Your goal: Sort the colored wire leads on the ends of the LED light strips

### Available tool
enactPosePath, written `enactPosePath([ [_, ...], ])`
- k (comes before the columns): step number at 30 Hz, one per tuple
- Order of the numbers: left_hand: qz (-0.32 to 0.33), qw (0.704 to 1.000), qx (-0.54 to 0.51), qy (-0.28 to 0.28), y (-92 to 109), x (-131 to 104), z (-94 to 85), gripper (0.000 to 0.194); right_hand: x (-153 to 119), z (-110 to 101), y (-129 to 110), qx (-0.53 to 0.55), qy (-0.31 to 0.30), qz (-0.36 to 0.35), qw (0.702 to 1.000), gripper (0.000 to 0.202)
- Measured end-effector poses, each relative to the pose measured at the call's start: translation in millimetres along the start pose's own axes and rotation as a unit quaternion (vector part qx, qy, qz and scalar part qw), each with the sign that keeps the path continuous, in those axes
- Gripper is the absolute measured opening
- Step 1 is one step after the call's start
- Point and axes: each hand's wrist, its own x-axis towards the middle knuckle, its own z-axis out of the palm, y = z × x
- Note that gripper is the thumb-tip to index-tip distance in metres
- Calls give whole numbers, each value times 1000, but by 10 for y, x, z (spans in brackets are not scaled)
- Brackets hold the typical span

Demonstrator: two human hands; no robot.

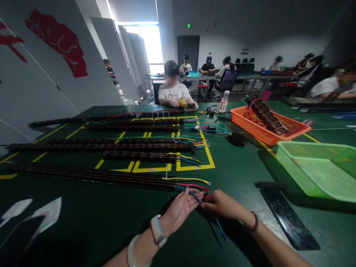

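Nearest the camera the person's two bare hands meet over the green table [91, 218]; the left hand [180, 207] lies palm up with a watch and a pale bangle at the wrist, its fingers loosely spread under a blue wire [194, 195]; the right hand [219, 204], a bead bracelet at its wrist, has thumb and fingertips pinched together on that same wire just beside the left palm. The wire's long axis runs on a slant, from the end of the nearest strip down and to the right between the hands, its free tail trailing off below the right wrist; the right hand is the nearer to the loose end, the left the nearer to the strip. A dark flat panel [289, 218] lies to the right of the hands; white scraps lie at the lower left.

Just beyond the fingers the nearest long dark strip [91, 176] stretches leftward across the table, its right end sprouting a yellow wire [191, 180] and a red wire [194, 185] beside the blue one; four or so more strips lie parallel behind it, over yellow floor-tape markings. Farther right stand a green basket [319, 167] and, behind it, an orange basket [250, 124] holding more strips; a bottle [224, 102] stands near. Across the table a seated person [175, 91] works, hands on something yellow; others sit at far tables.
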Motion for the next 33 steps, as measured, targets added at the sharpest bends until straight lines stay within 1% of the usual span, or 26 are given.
enactPosePath([
  [3, 3, 1000, 7, 4, 0, 0, 5, 31, 5, -40, 12, 6, 32, 16, 999, 35],
  [5, -2, 1000, 15, 3, 0, -6, 2, 33, 8, -85, 23, -13, 65, 21, 998, 37],
  [8, -26, 999, 39, -5, 3, -23, 1, 36, 19, -154, 52, -52, 104, 7, 993, 36],
  [10, -41, 997, 63, -8, 6, -34, 8, 35, 28, -185, 74, -64, 106, 6, 992, 37],
  [13, -50, 994, 92, -11, 10, -43, 21, 32, 40, -188, 90, -74, 90, 34, 993, 42],
  [19, -38, 991, 121, -42, 11, -50, 13, 30, 50, -152, 96, -128, 96, 66, 985, 47],
  [21, -39, 991, 123, -45, 12, -54, 7, 30, 34, -208, 111, -137, 93, 73, 984, 50],
  [23, -40, 991, 123, -46, 15, -60, 9, 29, 12, -306, 119, -153, 112, 73, 979, 54],
  [25, -39, 991, 121, -44, 21, -69, 22, 28, 0, -414, 103, -161, 153, 50, 974, 53],
  [28, -44, 991, 122, -33, 38, -88, 57, 29, 39, -513, 37, -158, 205, -21, 966, 45],
  [30, -48, 991, 124, -24, 50, -99, 79, 31, 111, -514, -14, -159, 212, -74, 961, 38],
  [33, -53, 991, 125, -17, 59, -103, 92, 33, 262, -459, -74, -157, 194, -139, 958, 35],
])
